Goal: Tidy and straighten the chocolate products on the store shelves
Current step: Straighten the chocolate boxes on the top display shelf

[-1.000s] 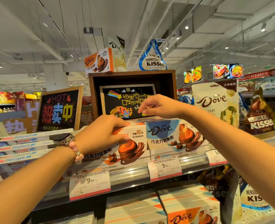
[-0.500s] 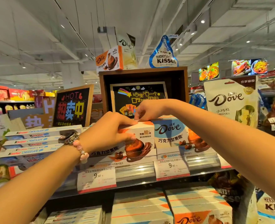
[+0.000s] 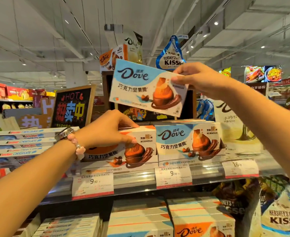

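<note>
My right hand (image 3: 200, 79) pinches the right end of a blue Dove box (image 3: 140, 86) and holds it in the air, tilted, above the shelf. My left hand (image 3: 106, 129) grips the top front edge of an orange Dove box (image 3: 140, 147) standing at the head of its stack on the upper shelf (image 3: 207, 170). A stack of blue Dove boxes (image 3: 186, 139) stands right of it, facing forward. A beaded bracelet and a watch sit on my left wrist.
Kinder Chocolate boxes (image 3: 21, 142) lie stacked at the left. A white Dove pouch (image 3: 233, 127) stands at the right. Price tags (image 3: 93, 183) hang on the shelf rail. More Dove boxes (image 3: 192, 219) and Hershey's Kisses bags (image 3: 280, 216) fill the lower shelf. A wooden display box and chalkboard signs (image 3: 72, 106) stand behind.
My right hand has lifted a blue Dove box off the shelf and raised it into the air. My left hand stays on the orange box. The camera has tilted upward.
</note>
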A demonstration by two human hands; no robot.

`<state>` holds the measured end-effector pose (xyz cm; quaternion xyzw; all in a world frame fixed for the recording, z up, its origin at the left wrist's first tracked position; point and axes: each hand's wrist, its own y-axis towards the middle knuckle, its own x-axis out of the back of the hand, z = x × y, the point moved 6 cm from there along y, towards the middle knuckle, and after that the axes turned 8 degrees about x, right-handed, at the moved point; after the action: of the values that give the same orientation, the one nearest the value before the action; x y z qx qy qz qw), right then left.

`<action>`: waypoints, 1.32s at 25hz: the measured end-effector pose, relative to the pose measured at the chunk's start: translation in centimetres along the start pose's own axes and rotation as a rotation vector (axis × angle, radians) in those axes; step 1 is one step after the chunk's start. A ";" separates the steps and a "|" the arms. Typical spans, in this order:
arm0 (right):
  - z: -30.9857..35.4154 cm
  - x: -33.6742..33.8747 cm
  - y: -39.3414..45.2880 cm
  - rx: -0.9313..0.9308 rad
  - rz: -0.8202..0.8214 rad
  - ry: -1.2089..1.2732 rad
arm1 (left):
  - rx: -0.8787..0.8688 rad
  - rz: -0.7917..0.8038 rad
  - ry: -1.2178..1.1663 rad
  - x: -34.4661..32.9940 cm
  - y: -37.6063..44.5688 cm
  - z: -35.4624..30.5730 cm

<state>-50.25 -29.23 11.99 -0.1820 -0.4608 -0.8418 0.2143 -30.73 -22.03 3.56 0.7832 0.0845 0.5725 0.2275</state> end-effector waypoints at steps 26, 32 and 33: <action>-7.2 4.1 -7.8 -0.116 0.164 -0.129 | 0.048 0.047 -0.049 -0.4 1.5 1.3; -7.7 3.1 -8.3 -0.134 0.286 -0.500 | 0.058 0.052 -0.055 -0.4 1.4 1.3; -7.6 3.1 -8.3 -0.127 0.294 -0.544 | 0.059 0.053 -0.059 -0.4 1.4 1.3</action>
<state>-58.06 -32.34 3.90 -0.4781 -0.4163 -0.7494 0.1910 -29.84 -23.77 3.53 0.8082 0.0737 0.5521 0.1913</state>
